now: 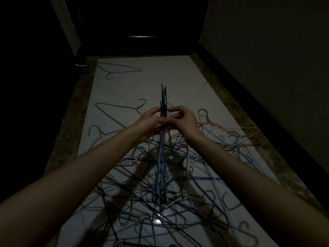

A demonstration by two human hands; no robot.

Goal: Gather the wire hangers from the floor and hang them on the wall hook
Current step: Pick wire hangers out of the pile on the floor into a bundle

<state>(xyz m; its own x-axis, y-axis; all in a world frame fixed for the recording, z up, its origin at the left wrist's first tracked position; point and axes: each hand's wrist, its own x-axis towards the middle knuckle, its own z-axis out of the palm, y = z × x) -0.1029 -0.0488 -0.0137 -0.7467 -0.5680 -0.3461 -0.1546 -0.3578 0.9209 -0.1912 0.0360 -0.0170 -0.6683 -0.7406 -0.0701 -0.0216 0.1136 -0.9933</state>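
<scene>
- A dim corridor: pale tiled floor with a speckled border, dark walls either side, a dark door at 12 o'clock.
- Both arms reach forward; the left hand and right hand meet at centre, fingers curled round a bundle of wire hangers held edge-on (mostly blue and dark wires).
- The bundle runs from 12 o'clock above the hands down toward 6 o'clock.
- A tangled heap of hangers covers the floor from centre to 6 o'clock; pink ones lie at 3 o'clock.
- Three loose green hangers lie apart at 10 to 11 o'clock.
</scene>
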